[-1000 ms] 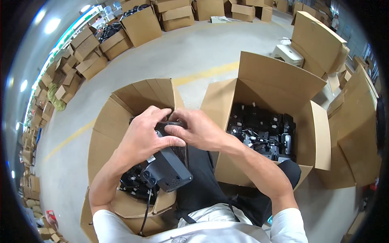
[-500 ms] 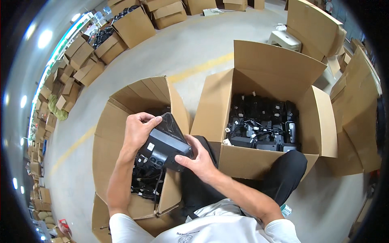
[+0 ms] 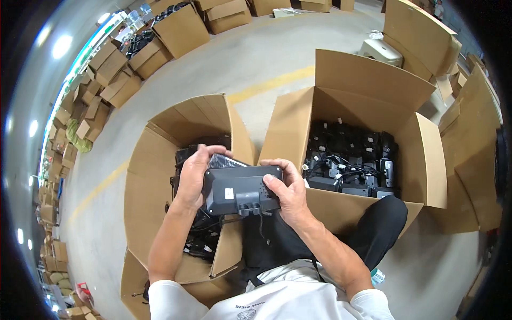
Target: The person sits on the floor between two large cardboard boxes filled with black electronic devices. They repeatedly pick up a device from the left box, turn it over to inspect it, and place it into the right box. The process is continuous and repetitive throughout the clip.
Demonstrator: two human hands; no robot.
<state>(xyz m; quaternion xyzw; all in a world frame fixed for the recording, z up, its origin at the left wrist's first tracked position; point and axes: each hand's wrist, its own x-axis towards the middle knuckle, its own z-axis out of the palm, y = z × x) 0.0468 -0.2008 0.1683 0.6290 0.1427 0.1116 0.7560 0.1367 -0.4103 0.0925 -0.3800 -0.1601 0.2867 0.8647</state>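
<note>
Hands meet over the person's lap, both closed on one dark grey device (image 3: 241,189), a flat rectangular unit with a small white label on its face and a stubby connector block along its lower edge. The left hand (image 3: 194,175) wraps its left end, fingers curled over the top edge and thumb hidden behind it; the right hand (image 3: 285,186) clasps the right end, thumb pressed flat on the face near a patch of small holes, fingers folded round the back. Both forearms rise from the lower edge and converge, wrists bent slightly inward, so the unit sits level between them, face up toward the camera.

Judged from this grip, turning the unit for inspection goes best with both ends supported and the thin dark cable (image 3: 261,226) hanging below it kept free of the box flaps, since it could snag.

Just beyond and under the left hand sits an open cardboard box (image 3: 154,160) holding more dark units and cords. Beyond the right hand, a second, larger cardboard box (image 3: 373,80) is packed with similar black devices (image 3: 349,160). Farther off, across the concrete floor (image 3: 256,53) with its yellow line (image 3: 272,84), stand rows of further cartons (image 3: 176,26).
</note>
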